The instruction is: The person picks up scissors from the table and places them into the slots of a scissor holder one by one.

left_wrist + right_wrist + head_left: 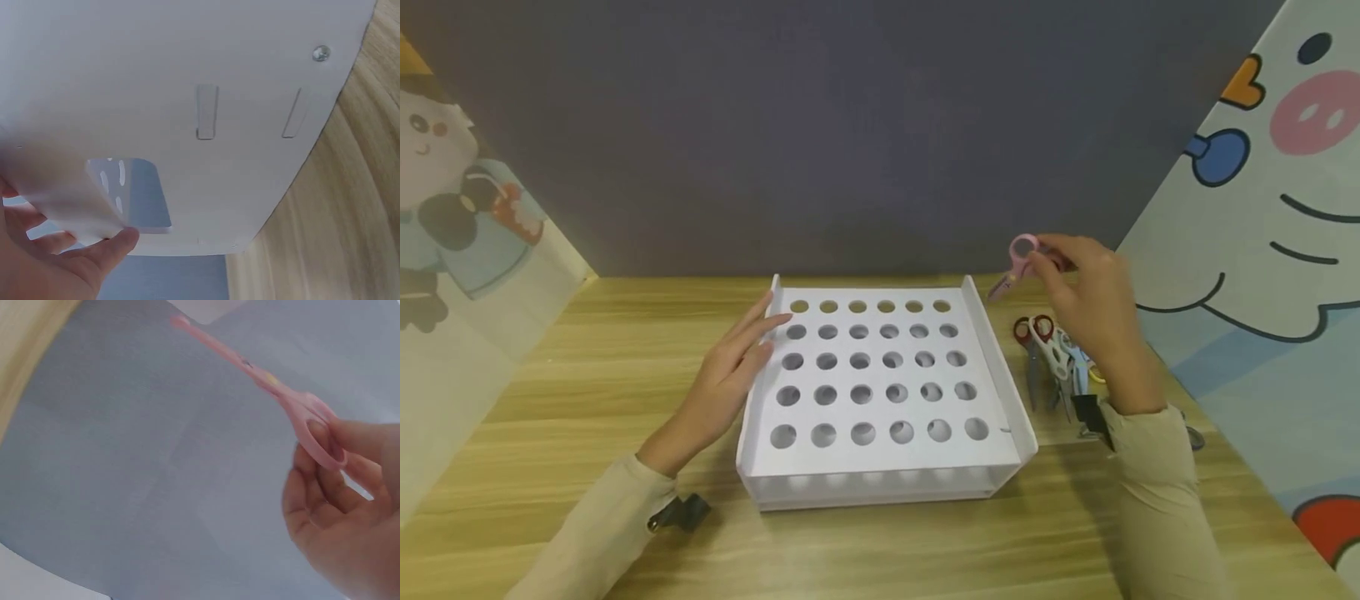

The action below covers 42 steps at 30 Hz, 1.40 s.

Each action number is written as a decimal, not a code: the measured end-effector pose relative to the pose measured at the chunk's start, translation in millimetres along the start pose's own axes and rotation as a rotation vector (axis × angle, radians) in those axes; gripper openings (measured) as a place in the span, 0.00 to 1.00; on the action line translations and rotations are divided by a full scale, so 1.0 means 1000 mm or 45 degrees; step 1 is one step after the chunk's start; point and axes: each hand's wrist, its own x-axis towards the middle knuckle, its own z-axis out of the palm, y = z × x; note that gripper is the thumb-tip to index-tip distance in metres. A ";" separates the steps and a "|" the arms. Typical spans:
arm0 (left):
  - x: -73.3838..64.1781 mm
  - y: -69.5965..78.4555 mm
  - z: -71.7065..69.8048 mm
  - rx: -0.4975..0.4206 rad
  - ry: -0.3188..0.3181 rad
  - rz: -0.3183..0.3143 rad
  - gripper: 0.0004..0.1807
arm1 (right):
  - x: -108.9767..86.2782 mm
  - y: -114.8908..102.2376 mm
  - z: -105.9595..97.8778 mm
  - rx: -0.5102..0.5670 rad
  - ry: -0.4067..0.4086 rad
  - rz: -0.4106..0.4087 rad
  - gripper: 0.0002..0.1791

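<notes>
A pair of pink scissors is held up by my right hand, to the right of the rack's back corner. In the right wrist view, thumb and fingers pinch the scissors' handle loops, with the slim end pointing away from the hand. My left hand holds the left side wall of a white rack with rows of round holes. In the left wrist view, the thumb lies on the wall's outer face by a cutout, while other fingers go behind the edge. No scissors show in the rack's holes.
Several scissors with red, white, blue and yellow handles lie bunched on the wooden table, right of the rack and beneath my right forearm. A dark grey panel stands behind the table. Cartoon-printed walls flank both sides.
</notes>
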 end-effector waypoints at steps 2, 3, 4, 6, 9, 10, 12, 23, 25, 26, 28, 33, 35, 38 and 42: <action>0.002 0.001 -0.002 0.033 -0.006 0.001 0.20 | 0.002 -0.004 -0.002 0.000 0.097 -0.033 0.12; 0.003 0.001 -0.003 0.048 -0.010 0.000 0.20 | 0.002 -0.006 -0.002 0.003 0.144 -0.052 0.12; 0.004 0.002 -0.004 0.061 -0.014 -0.002 0.20 | 0.003 -0.008 -0.002 0.012 0.186 -0.067 0.11; 0.005 0.003 -0.006 0.077 -0.020 -0.006 0.20 | 0.004 -0.012 -0.001 0.041 0.250 -0.097 0.11; 0.007 0.006 -0.008 0.095 -0.019 -0.009 0.20 | 0.006 -0.019 0.002 0.094 0.294 -0.133 0.11; 0.007 0.007 -0.008 0.099 -0.016 -0.011 0.19 | 0.006 -0.021 0.004 0.110 0.288 -0.142 0.11; 0.007 0.010 -0.008 0.116 -0.009 -0.009 0.17 | 0.006 -0.023 0.008 0.124 0.257 -0.161 0.12; 0.006 0.017 -0.002 0.170 0.044 0.030 0.13 | 0.001 -0.017 0.028 0.122 0.080 -0.134 0.12; 0.005 0.016 -0.001 0.171 0.052 0.041 0.13 | 0.001 -0.015 0.032 0.138 0.059 -0.120 0.13; 0.005 0.016 -0.001 0.165 0.053 0.044 0.13 | 0.000 -0.013 0.034 0.145 0.042 -0.114 0.13; 0.005 0.015 -0.001 0.157 0.053 0.047 0.13 | -0.001 -0.011 0.039 0.150 0.000 -0.103 0.13; 0.003 0.013 0.000 0.160 0.046 0.050 0.13 | -0.005 -0.008 0.055 0.152 -0.127 -0.066 0.14; 0.003 0.012 0.000 0.161 0.047 0.050 0.13 | -0.007 -0.008 0.060 0.148 -0.175 -0.056 0.14; 0.003 0.012 0.000 0.151 0.053 0.052 0.13 | -0.008 -0.008 0.065 0.144 -0.239 -0.048 0.14; 0.004 0.012 0.001 0.144 0.065 0.062 0.13 | -0.009 -0.007 0.067 0.140 -0.303 -0.032 0.14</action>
